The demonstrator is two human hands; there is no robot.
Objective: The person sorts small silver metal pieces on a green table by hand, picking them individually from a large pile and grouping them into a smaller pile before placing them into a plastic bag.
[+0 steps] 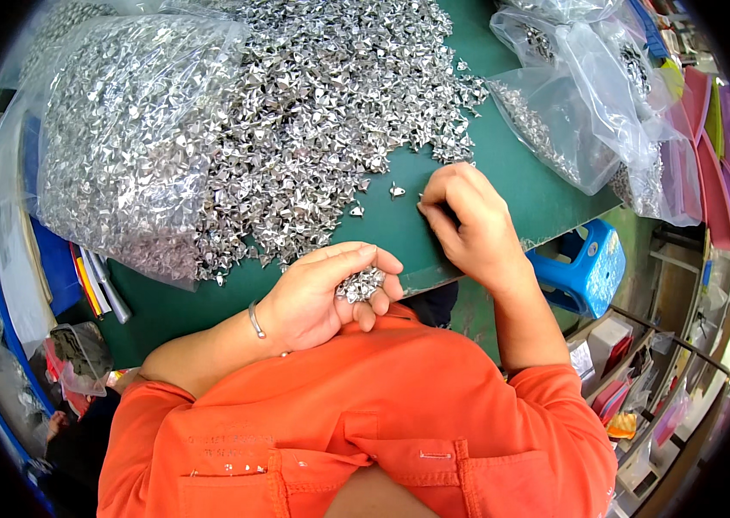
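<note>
Bare green table (399, 233) near its front edge; left hand (322, 298) cups small silver metal pieces (361, 285), right hand (468, 220) curled, fingertips pressing the table.

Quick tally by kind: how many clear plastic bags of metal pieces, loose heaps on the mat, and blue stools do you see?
Clear plastic bags of metal pieces: 3 (large left bag, right bags and)
Loose heap of small silver metal pieces: 1
Blue plastic stool: 1
Total: 5
</note>
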